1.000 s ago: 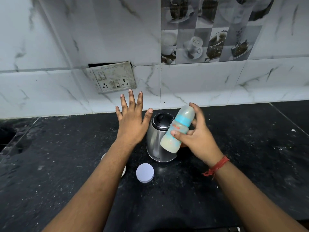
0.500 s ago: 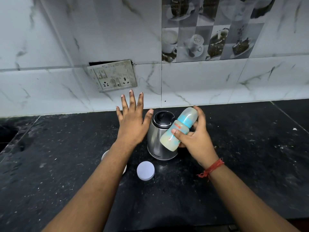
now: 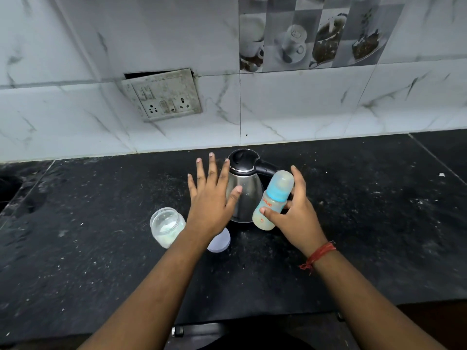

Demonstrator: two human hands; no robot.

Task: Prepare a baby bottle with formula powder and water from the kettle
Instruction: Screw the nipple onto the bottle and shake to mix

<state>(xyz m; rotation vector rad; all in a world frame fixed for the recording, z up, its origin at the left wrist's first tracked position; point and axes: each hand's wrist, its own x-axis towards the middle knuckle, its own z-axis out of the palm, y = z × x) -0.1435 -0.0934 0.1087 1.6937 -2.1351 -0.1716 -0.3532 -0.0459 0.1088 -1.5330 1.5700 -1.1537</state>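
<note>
My right hand (image 3: pixel 294 215) grips a capped baby bottle (image 3: pixel 273 200) with a blue collar and milky liquid inside, tilted with its cap up and to the right, just right of the steel kettle (image 3: pixel 243 185). The kettle stands on the black counter with its black lid down. My left hand (image 3: pixel 211 198) hovers flat with fingers spread, in front of the kettle's left side, holding nothing. An open clear jar (image 3: pixel 166 227) with white powder stands left of my left wrist. Its pale round lid (image 3: pixel 219 242) lies flat, partly hidden by my forearm.
The black stone counter (image 3: pixel 366 223) is speckled with spilled powder. A tiled wall rises behind, with a loose socket plate (image 3: pixel 161 96) above the kettle. A dark sink recess (image 3: pixel 10 185) sits at the far left edge.
The view has tilted down, bringing the jar out from behind my left arm. The bottle has dropped slightly and stands more upright beside the kettle. My left hand stays spread.
</note>
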